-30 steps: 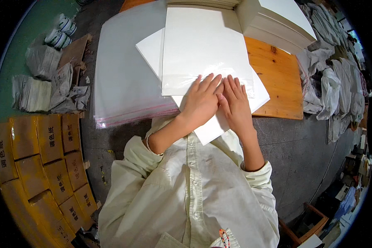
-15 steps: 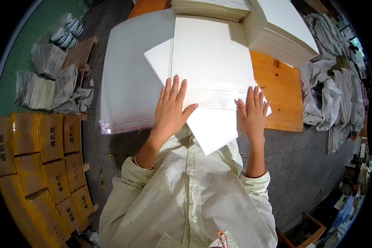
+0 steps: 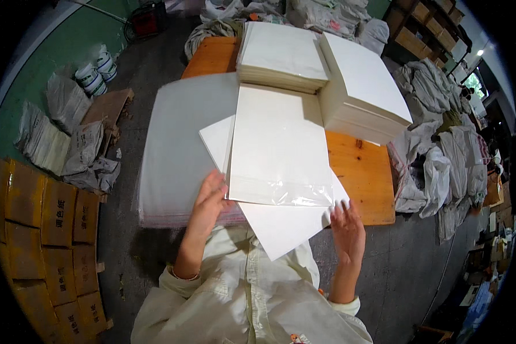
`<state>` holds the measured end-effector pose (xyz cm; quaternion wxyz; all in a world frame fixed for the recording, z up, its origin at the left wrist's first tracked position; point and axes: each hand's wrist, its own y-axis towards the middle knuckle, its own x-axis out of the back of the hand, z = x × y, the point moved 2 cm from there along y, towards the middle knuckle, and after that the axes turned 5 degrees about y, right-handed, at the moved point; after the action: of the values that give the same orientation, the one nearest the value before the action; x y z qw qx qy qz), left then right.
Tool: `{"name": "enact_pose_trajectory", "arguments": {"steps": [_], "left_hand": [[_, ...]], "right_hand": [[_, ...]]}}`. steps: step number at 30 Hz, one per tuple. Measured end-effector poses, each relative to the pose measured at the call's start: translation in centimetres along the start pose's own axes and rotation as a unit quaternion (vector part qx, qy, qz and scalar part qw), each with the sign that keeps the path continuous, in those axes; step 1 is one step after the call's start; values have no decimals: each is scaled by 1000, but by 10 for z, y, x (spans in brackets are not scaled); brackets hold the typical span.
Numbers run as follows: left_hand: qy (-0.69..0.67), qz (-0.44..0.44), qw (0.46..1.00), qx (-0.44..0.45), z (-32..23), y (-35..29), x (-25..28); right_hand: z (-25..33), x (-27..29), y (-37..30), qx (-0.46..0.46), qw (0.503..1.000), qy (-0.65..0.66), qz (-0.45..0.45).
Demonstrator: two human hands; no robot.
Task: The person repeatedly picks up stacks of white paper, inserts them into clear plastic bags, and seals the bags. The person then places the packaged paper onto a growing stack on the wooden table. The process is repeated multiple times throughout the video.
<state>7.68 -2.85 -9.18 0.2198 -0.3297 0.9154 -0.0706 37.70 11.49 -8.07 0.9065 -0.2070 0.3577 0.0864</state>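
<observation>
A stack of white paper in a clear plastic sleeve (image 3: pixel 281 143) lies flat in front of me, the film's near end crinkled and shiny. Beneath it, a white sheet or board (image 3: pixel 281 226) is turned at an angle, with corners poking out at left, right and near side. My left hand (image 3: pixel 207 198) is at the pack's near left corner, fingers loosely bent and apart, thumb by the edge; contact is hard to make out. Slightly blurred, my right hand (image 3: pixel 347 229) hovers by the near right corner with fingers spread and nothing in it.
Large clear plastic sleeves (image 3: pixel 178 143) are piled at the left. Behind the pack stand a wrapped paper stack (image 3: pixel 284 51) and a taller white paper stack (image 3: pixel 367 80) on the wooden table (image 3: pixel 361 178). Brown cartons (image 3: pixel 60 229) are at far left, grey sacks (image 3: pixel 464 137) at right.
Both hands, earlier flat on the near end of the pack, have lifted and drawn outward to its near corners. The view has tilted up, showing more of the stacks behind.
</observation>
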Motion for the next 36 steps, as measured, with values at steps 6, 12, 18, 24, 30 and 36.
{"name": "enact_pose_trajectory", "arguments": {"steps": [6, 12, 18, 24, 30, 36], "left_hand": [[75, 151, 985, 43, 21, 7, -22], [147, 139, 979, -2, 6, -15, -22], [43, 188, 981, 33, 6, -30, -13], [166, 249, 953, -58, 1, -52, -32], [564, 126, 730, -365, 17, -42, -46], [540, 126, 738, -385, 105, 13, -69]], "right_hand": [[-37, -29, -40, -328, 937, 71, 100], [-50, -43, -2, -313, 946, 31, 85], [-42, -51, -7, -374, 924, -12, 85], [-41, -27, 7, -220, 961, -160, 48], [24, -71, -40, -149, 967, -201, 44], [54, -112, -39, -132, 982, 2, 136]]}}
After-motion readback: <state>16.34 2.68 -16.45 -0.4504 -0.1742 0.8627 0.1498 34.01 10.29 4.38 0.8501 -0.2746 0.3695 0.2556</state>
